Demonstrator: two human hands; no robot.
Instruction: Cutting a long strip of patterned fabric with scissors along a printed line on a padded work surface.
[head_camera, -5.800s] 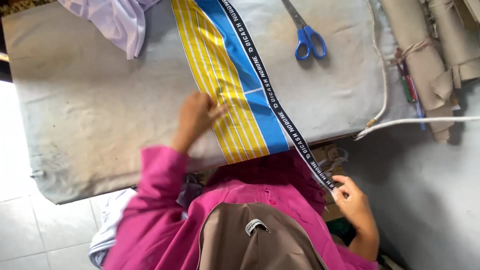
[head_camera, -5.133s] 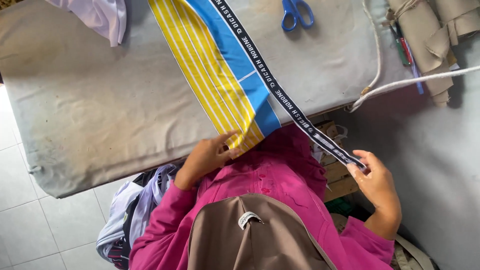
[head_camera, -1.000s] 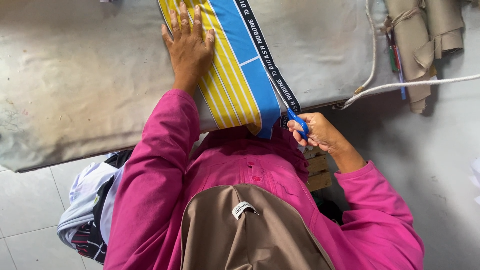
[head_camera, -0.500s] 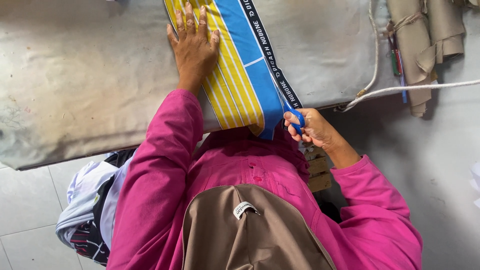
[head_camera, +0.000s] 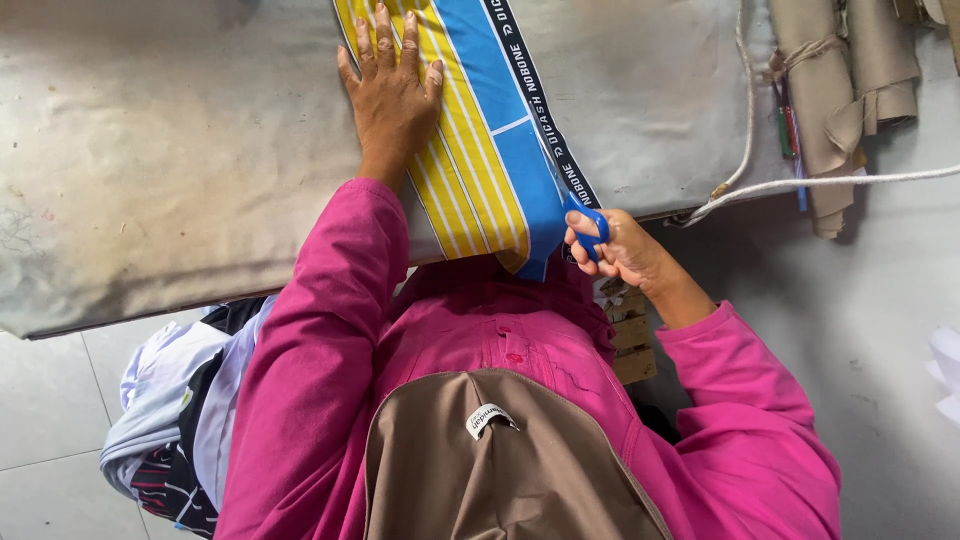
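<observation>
The left hand (head_camera: 392, 95) stays pressed flat, fingers spread, on the yellow-and-blue striped fabric (head_camera: 478, 150) lying across the table (head_camera: 170, 160); the right hand (head_camera: 620, 245), closed around blue scissors (head_camera: 588, 222), has edged slightly inward at the fabric's hanging edge.

Scissors (head_camera: 590, 225): blades hidden behind right hand (head_camera: 620, 250) and striped cloth (head_camera: 480, 150), only blue handles show; cloth runs off top edge; paper rolls (head_camera: 840, 90) cut off at top; fabric heap (head_camera: 170, 420) partly hidden under table (head_camera: 150, 180) and left sleeve (head_camera: 310, 350).
</observation>
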